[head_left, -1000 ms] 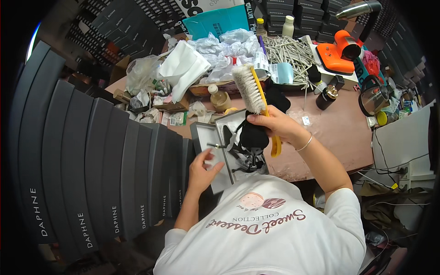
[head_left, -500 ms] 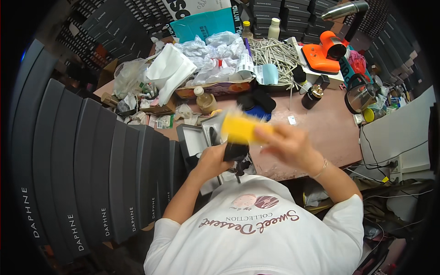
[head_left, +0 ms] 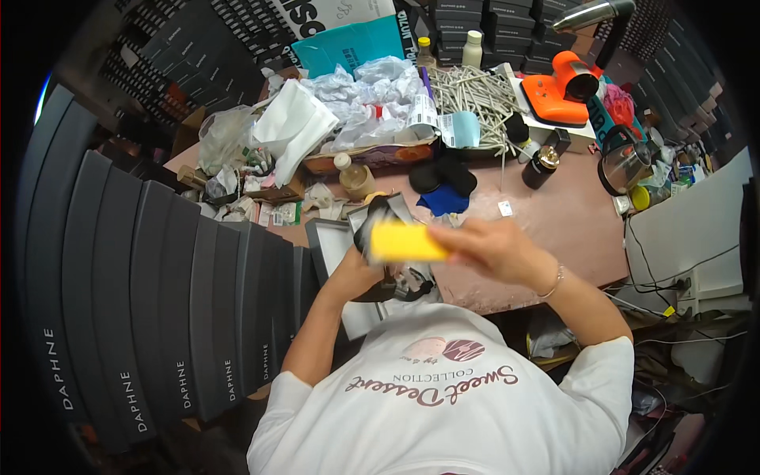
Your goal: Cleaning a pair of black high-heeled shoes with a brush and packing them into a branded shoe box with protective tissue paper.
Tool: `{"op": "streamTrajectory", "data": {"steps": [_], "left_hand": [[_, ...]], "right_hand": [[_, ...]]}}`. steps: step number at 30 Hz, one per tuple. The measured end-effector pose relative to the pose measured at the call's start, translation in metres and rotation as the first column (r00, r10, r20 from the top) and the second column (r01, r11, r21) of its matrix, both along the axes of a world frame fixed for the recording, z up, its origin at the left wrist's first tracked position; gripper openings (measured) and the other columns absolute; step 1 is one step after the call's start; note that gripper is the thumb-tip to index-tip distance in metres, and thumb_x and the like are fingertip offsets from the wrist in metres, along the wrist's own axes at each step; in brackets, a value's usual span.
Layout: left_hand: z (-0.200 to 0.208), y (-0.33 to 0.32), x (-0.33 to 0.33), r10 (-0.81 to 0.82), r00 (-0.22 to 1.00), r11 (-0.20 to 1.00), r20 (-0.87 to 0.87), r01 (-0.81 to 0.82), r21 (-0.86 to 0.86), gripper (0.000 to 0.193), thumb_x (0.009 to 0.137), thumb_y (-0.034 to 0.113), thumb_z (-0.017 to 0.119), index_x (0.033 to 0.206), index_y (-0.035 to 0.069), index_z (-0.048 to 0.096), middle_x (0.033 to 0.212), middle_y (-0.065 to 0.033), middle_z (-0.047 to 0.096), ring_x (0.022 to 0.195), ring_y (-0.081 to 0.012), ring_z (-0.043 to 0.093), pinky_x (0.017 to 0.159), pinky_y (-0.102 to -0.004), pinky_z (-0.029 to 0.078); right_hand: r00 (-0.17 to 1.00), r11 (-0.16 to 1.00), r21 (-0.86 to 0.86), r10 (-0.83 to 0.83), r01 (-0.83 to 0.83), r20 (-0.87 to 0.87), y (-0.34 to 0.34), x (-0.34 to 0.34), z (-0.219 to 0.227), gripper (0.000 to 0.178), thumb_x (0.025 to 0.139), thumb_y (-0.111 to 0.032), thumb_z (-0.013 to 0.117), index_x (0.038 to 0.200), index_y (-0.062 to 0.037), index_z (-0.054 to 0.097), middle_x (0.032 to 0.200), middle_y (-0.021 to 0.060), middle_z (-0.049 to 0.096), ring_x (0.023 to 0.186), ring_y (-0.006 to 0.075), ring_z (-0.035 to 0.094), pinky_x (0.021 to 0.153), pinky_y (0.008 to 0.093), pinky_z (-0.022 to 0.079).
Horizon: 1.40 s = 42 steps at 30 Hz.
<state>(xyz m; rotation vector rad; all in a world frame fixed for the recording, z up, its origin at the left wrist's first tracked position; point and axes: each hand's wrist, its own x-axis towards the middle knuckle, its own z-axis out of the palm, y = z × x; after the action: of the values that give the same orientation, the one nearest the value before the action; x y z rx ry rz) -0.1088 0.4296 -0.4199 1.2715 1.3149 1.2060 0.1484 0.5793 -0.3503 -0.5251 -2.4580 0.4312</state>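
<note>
Looking down from the head camera, the only view, one sees the right hand just right of centre, fingers closed round a yellow brush, its outline blurred. The left hand, left of centre, is curled on a black item; the brush hides some fingertips, so how firmly they press cannot be told. The black item is in mid-frame, above or against the open grey box, partly covered by brush and hand; whether it touches the box is unclear.

A loose left hold could let the item twist or drop into the box if the brush pushes hard. The brush is close to the left fingers, so a stroke running wide could rap them. A long swing toward the upper middle might catch the pale-capped bottle or drag the blue cloth across the pink tabletop.
</note>
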Motion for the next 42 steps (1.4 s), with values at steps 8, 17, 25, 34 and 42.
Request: {"op": "streamTrajectory", "data": {"steps": [8,17,25,34,42], "left_hand": [[-0.013,0.026,-0.005,0.423,0.453,0.877,0.785,0.012,-0.48,0.018,0.086,0.019,0.065,0.093,0.004,0.06,0.08,-0.0079,0.062,0.077,-0.0211,0.065,0.071,-0.0378,0.057],[-0.058,0.041,-0.066,0.633,0.321,0.77,0.704,-0.357,-0.53,0.029,0.093,0.029,0.059,0.077,0.004,0.057,0.072,-0.0112,0.062,0.076,-0.0281,0.064,0.078,-0.0408,0.053],[-0.057,0.056,-0.005,0.6,0.371,0.798,0.709,-0.342,-0.496,0.039,0.092,0.043,0.059,0.08,0.006,0.056,0.075,-0.0113,0.064,0.077,-0.0266,0.064,0.072,-0.0375,0.052],[-0.029,0.052,-0.068,0.558,0.305,0.821,0.771,-0.333,-0.463,0.04,0.092,0.043,0.059,0.078,0.006,0.055,0.073,-0.0103,0.061,0.078,-0.0247,0.061,0.08,-0.0386,0.052],[-0.035,0.046,-0.006,0.559,0.341,0.828,0.756,-0.176,-0.533,0.038,0.091,0.042,0.061,0.081,0.005,0.057,0.076,-0.0097,0.061,0.077,-0.0232,0.062,0.078,-0.0356,0.052]], "right_hand": [[0.959,0.948,-0.275,-0.216,0.161,-0.182,0.017,-0.024,-0.04,0.048,0.09,-0.013,0.06,0.137,-0.0115,0.049,0.078,0.0158,0.058,0.065,0.0273,0.057,0.062,0.0366,0.046],[0.883,0.932,-0.361,0.187,-0.021,0.43,-0.108,0.041,-0.068,0.045,0.089,-0.037,0.059,0.131,-0.0222,0.055,0.078,0.009,0.059,0.059,0.0267,0.06,0.052,0.0381,0.048],[0.989,0.97,-0.199,-0.124,0.137,0.074,-0.077,-0.068,-0.072,0.048,0.089,-0.026,0.062,0.135,-0.0174,0.051,0.075,0.0107,0.053,0.06,0.0279,0.056,0.052,0.0379,0.044],[0.846,0.875,-0.295,-0.207,0.384,0.491,-0.087,0.091,-0.164,0.045,0.091,-0.025,0.059,0.134,-0.0167,0.051,0.085,0.0138,0.063,0.069,0.0328,0.064,0.06,0.0429,0.05],[0.991,0.978,-0.197,0.085,-0.065,0.099,-0.099,-0.005,-0.082,0.052,0.084,-0.032,0.067,0.132,-0.0176,0.054,0.071,0.0071,0.051,0.056,0.0238,0.055,0.053,0.035,0.047]]}}
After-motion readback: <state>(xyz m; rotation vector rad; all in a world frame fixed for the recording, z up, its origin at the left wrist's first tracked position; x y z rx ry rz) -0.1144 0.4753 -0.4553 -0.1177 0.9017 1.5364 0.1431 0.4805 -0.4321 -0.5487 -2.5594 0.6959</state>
